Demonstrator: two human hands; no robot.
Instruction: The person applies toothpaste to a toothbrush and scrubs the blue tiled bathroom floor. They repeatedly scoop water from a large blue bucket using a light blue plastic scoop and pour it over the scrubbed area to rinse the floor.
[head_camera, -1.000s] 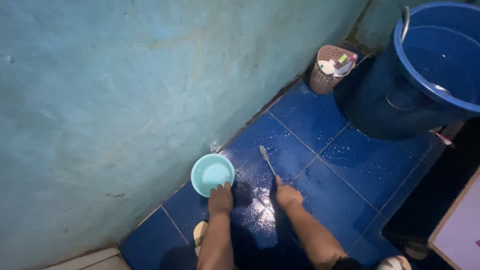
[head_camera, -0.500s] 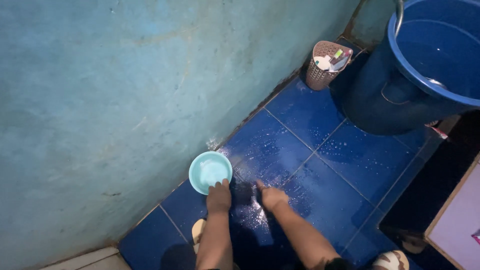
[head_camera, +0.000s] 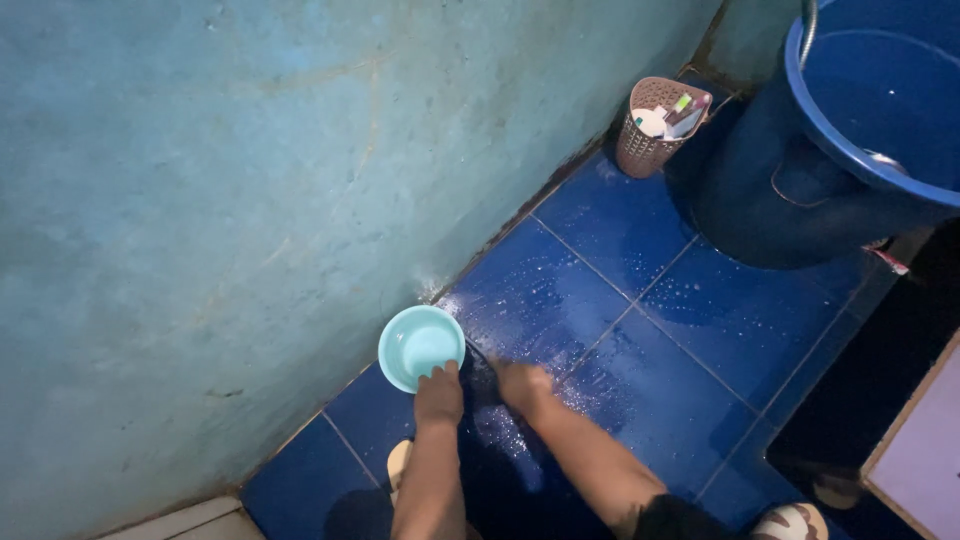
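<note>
My left hand (head_camera: 440, 393) grips the near rim of a small light-blue bowl (head_camera: 418, 342) that stands on the wet blue tiled floor (head_camera: 620, 240), close to the wall. My right hand (head_camera: 522, 385) is closed around a thin brush (head_camera: 477, 354) and presses it on the soapy tile just right of the bowl. Only a short dark piece of the brush shows beyond the fingers. The two hands are close together.
A large blue bucket (head_camera: 800, 190) holding water stands at the upper right. Beside it, in the corner, is a woven basket (head_camera: 640, 150) with toiletries. The rough turquoise wall (head_camera: 250, 200) fills the left. Sandalled feet (head_camera: 790, 522) show at the bottom, and a pale board (head_camera: 920, 450) at the right.
My right hand has pulled the brush back and left across the tile, from an outstretched reach to right beside the bowl. My left hand has stayed on the bowl's rim.
</note>
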